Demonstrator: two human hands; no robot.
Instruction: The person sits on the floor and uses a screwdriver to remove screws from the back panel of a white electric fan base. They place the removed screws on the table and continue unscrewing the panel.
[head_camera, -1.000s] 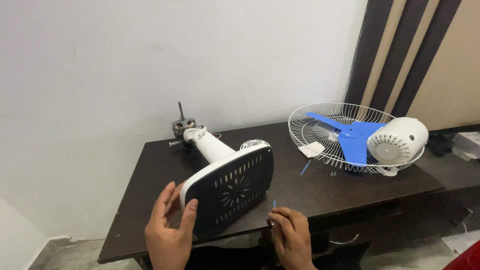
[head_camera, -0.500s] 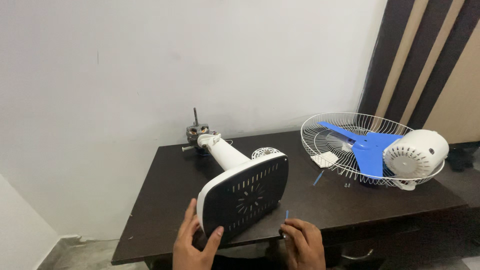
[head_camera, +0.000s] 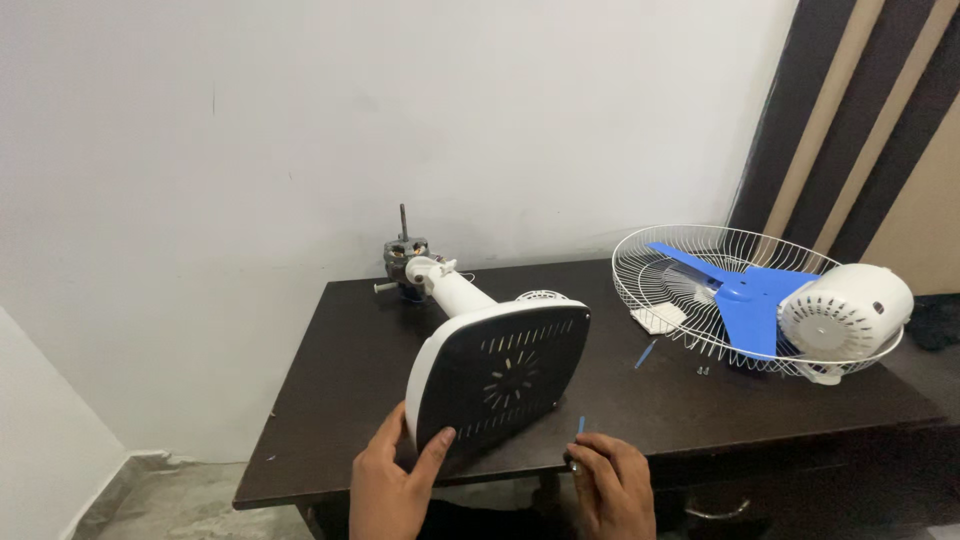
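Observation:
A table fan's white stand lies on its side on the dark table (head_camera: 330, 400), its black vented base (head_camera: 505, 375) facing me and the bare motor (head_camera: 405, 255) at the far end. My left hand (head_camera: 390, 485) grips the base's lower left edge, thumb on the black underside. My right hand (head_camera: 610, 485) rests at the table's front edge, fingers closed on a small blue-handled tool (head_camera: 580, 428) whose tip sticks up.
A white wire fan guard (head_camera: 660, 265) at the right holds a blue fan blade (head_camera: 745, 295) and a white motor cover (head_camera: 845, 310). A second small blue tool (head_camera: 645, 353) and two screws (head_camera: 703, 371) lie in front of the guard. A white wall stands behind.
The view has shifted, so everything sits further right and lower. My left hand has closed in from hovering beside the base to gripping its edge. My right hand has kept hold of the blue tool.

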